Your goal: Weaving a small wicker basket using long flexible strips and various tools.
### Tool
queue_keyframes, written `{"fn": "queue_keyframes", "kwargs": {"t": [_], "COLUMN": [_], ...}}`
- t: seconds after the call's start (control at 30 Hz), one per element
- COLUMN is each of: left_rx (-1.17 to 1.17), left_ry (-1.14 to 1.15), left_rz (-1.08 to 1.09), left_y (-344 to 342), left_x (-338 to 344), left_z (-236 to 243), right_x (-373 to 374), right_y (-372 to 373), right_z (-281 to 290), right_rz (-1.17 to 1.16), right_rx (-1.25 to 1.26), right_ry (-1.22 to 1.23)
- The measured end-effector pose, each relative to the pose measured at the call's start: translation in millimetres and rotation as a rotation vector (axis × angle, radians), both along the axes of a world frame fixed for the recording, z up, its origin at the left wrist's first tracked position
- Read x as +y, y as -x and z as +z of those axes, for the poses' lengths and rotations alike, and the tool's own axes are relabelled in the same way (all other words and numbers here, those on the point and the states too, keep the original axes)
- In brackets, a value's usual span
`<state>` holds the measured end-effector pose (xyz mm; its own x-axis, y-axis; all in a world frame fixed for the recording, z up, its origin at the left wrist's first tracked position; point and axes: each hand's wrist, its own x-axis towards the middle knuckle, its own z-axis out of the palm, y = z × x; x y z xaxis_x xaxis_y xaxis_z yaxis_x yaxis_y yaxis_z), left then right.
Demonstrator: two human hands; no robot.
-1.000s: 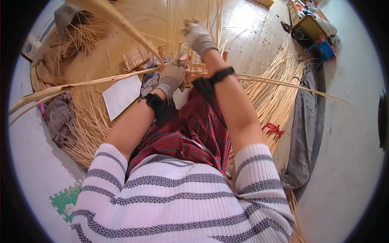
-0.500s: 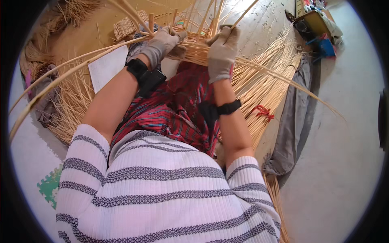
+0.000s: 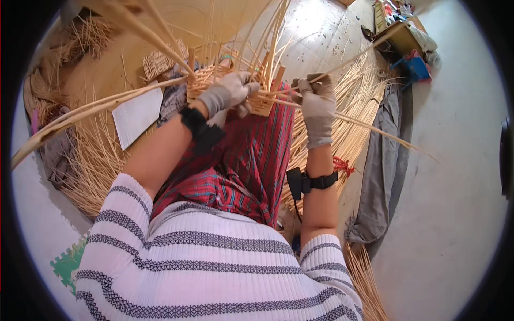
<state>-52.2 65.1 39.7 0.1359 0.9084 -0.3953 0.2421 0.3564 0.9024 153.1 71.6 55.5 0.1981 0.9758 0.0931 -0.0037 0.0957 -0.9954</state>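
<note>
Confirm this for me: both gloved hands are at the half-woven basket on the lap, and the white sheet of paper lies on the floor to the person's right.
One thing is off. The white sheet of paper lies to the person's left, not the right, as the head view shows. The rest holds: the gloved left hand and right hand are both at the half-woven basket on the lap.

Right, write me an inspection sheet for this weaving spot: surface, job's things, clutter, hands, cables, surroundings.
Surface: tan floor, pale wall or floor at the right.
Job's things: half-woven basket on the lap; long cane strips fanning out.
Clutter: white sheet, small woven mat, grey cloth, loose cane bundles.
Hands: left hand gloved, gripping the basket rim; right hand gloved, closed on a strip.
Cables: thin lead below the right arm's black band.
Surroundings: box and blue item at the upper right.
</note>
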Motion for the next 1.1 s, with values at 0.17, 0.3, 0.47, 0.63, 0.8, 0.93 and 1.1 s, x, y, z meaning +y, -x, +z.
{"fn": "queue_keyframes", "kwargs": {"t": [0.17, 0.3, 0.47, 0.63, 0.8, 0.93, 1.1], "left_rx": [-0.229, -0.207, -0.165, -0.036, 0.177, 0.136, -0.005], "left_ry": [-0.091, -0.213, -0.182, -0.098, -0.061, -0.188, -0.205], "left_rz": [0.087, 0.188, -0.005, -0.192, -0.268, -0.288, -0.28], "left_y": [-3.5, -2.2, 4.9, 18.0, 21.3, 20.1, 28.0], "left_x": [-13.9, -25.6, -19.5, -4.8, -2.6, -2.6, -19.0], "left_z": [-17.9, -26.2, -14.5, -1.0, -4.3, -13.9, -24.9], "right_x": [67.2, 90.4, 42.8, -27.2, -38.2, -33.0, -33.5], "right_y": [52.9, 25.2, -10.7, 15.2, 31.3, 38.7, 26.9], "right_z": [29.4, 13.1, 9.9, -1.6, -23.3, -40.8, -54.1], "right_rz": [0.208, 0.11, 0.201, 0.143, 0.223, 0.083, 0.055], "right_rx": [-0.615, -1.282, -1.604, -1.622, -1.809, -1.807, -1.637], "right_ry": [-0.414, 0.0, 0.305, -0.415, -0.166, -0.301, -0.366]}}
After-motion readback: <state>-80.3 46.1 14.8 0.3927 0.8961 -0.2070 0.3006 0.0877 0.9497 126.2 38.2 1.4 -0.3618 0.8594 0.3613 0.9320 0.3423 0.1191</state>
